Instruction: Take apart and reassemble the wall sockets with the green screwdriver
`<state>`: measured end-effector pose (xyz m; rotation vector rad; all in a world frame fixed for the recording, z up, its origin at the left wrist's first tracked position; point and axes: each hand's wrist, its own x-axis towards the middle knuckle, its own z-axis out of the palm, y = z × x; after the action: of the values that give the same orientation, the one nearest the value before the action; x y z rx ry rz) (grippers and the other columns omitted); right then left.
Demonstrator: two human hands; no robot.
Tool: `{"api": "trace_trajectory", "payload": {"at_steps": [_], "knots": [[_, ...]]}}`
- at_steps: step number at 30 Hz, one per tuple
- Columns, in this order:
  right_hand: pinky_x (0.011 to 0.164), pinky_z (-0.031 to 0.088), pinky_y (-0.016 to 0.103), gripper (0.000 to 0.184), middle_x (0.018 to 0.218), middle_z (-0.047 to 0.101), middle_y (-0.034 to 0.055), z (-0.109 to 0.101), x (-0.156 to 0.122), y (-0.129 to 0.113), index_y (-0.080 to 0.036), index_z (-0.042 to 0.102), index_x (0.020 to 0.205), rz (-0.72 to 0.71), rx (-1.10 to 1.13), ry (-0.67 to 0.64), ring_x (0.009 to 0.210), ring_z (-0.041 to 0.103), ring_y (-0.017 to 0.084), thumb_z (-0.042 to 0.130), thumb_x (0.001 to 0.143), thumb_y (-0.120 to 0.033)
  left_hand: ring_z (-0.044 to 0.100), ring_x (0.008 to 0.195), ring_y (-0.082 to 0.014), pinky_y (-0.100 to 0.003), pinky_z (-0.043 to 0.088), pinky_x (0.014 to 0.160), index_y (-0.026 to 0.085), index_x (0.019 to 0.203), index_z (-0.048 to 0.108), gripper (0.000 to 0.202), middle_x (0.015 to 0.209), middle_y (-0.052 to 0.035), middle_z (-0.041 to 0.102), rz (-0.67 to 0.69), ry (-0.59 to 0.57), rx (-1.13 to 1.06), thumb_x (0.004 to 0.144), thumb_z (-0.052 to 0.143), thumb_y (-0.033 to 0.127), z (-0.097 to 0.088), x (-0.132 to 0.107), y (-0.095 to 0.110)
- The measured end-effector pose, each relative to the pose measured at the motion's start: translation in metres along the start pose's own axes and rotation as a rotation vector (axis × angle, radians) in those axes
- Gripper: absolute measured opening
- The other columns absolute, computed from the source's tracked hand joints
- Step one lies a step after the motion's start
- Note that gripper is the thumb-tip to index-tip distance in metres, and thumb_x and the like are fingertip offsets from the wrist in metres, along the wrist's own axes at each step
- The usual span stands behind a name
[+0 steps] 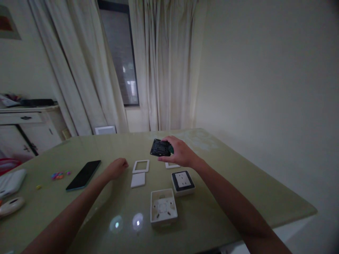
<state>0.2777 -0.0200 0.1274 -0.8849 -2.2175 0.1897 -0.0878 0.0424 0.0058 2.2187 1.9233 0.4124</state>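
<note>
Across the lower view spreads the pale green tabletop (pixel 225 225), a black tablet (pixel 83 175) lying slanted towards its left edge. Next in size, the right hand (pixel 180 150), out towards the far edge, fingers and thumb pinched in a firm grip; the left hand (pixel 116 168), nearer the left edge, has curled fingers, and I can't tell whether they hold anything. Towards the near edge sits a white box (pixel 164 207), hollow side up, and just beside it, on the right-edge side, a socket box (pixel 183 182). Smaller now, a black plate (pixel 159 148): that's what the right hand has, by one end, held up over the tabletop. Near the left hand a white frame (pixel 135 167) lies flat, a white panel (pixel 138 180) just nearer the near edge. Smallest of all, colourful bits (pixel 57 175) dot the left-edge side, past the tablet.
</note>
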Motion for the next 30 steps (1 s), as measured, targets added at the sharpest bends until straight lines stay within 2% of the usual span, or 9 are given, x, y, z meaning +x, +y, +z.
{"api": "trace_trajectory", "payload": {"at_steps": [4,9,14,17,20,23,26,28,30], "knots": [[0.097,0.051,0.042,0.064,0.121,0.071,0.0125,-0.004,-0.001,-0.001,-0.018,0.064,0.127,0.011,0.006,0.006,0.110,0.068,0.028,0.092,0.078,-0.049,0.071,0.099,-0.0234,-0.043,0.059,0.090,0.017,0.115,0.070,0.027,0.115,-0.0071,0.072,0.083,-0.019,-0.020,0.106,0.068,0.042,0.013,0.014,0.021],[0.099,0.051,0.042,0.066,0.124,0.071,0.0134,-0.005,-0.001,-0.001,-0.017,0.064,0.127,0.012,0.015,0.002,0.112,0.068,0.028,0.094,0.076,-0.048,0.069,0.097,-0.0235,-0.042,0.055,0.093,0.017,0.095,0.070,0.023,0.102,-0.0059,0.073,0.157,-0.038,-0.046,0.102,0.069,0.039,0.024,0.020,0.040],[0.098,0.051,0.042,0.068,0.123,0.071,0.0139,-0.003,-0.001,-0.002,-0.016,0.064,0.127,-0.005,0.008,-0.005,0.110,0.068,0.028,0.094,0.075,-0.049,0.071,0.089,-0.0276,-0.035,0.052,0.084,0.022,0.077,0.067,0.011,0.089,-0.0086,0.075,0.194,-0.048,-0.108,0.087,0.065,0.026,0.020,0.007,0.044],[0.096,0.052,0.041,0.068,0.121,0.071,0.0131,-0.001,0.000,-0.003,-0.016,0.064,0.126,-0.002,0.016,-0.023,0.107,0.068,0.028,0.095,0.074,-0.049,0.072,0.085,-0.0299,-0.037,0.053,0.081,0.023,0.079,0.066,0.012,0.085,-0.0096,0.075,0.202,-0.029,-0.176,0.087,0.059,0.028,0.014,-0.002,0.045],[0.097,0.052,0.042,0.067,0.121,0.071,0.0125,0.001,0.000,-0.005,-0.016,0.064,0.125,-0.003,0.017,-0.050,0.107,0.068,0.028,0.094,0.075,-0.049,0.072,0.091,-0.0330,-0.042,0.054,0.087,0.022,0.087,0.068,0.017,0.093,-0.0136,0.076,0.211,0.037,-0.259,0.090,0.055,0.033,0.004,-0.008,0.053],[0.099,0.053,0.044,0.068,0.124,0.069,0.0123,0.005,-0.001,-0.009,-0.018,0.063,0.128,-0.024,-0.017,-0.076,0.111,0.069,0.029,0.094,0.075,-0.049,0.069,0.109,-0.0343,-0.046,0.053,0.100,0.018,0.110,0.068,0.036,0.114,-0.0171,0.075,0.248,0.128,-0.366,0.101,0.044,0.044,-0.013,-0.014,0.074],[0.096,0.057,0.045,0.070,0.133,0.066,0.0134,0.012,-0.005,-0.017,-0.020,0.058,0.135,-0.042,-0.112,-0.106,0.113,0.070,0.031,0.091,0.079,-0.046,0.067,0.117,-0.0310,-0.042,0.057,0.099,0.021,0.134,0.061,0.054,0.130,-0.0118,0.073,0.328,0.138,-0.533,0.107,0.036,0.061,-0.030,-0.030,0.111],[0.091,0.059,0.045,0.070,0.139,0.063,0.0130,0.016,-0.008,-0.025,-0.023,0.055,0.139,-0.063,-0.168,-0.126,0.116,0.070,0.033,0.089,0.082,-0.044,0.067,0.119,-0.0338,-0.045,0.057,0.102,0.020,0.132,0.064,0.059,0.127,-0.0110,0.075,0.363,0.076,-0.811,0.099,0.056,0.069,-0.038,-0.043,0.137],[0.091,0.060,0.044,0.071,0.144,0.061,0.0121,0.018,-0.010,-0.033,-0.026,0.052,0.143,-0.090,-0.179,-0.137,0.122,0.069,0.034,0.088,0.083,-0.043,0.069,0.118,-0.0353,-0.046,0.057,0.103,0.020,0.132,0.064,0.065,0.126,-0.0102,0.076,0.331,0.052,-1.046,0.089,0.072,0.069,-0.041,-0.053,0.156]]}}
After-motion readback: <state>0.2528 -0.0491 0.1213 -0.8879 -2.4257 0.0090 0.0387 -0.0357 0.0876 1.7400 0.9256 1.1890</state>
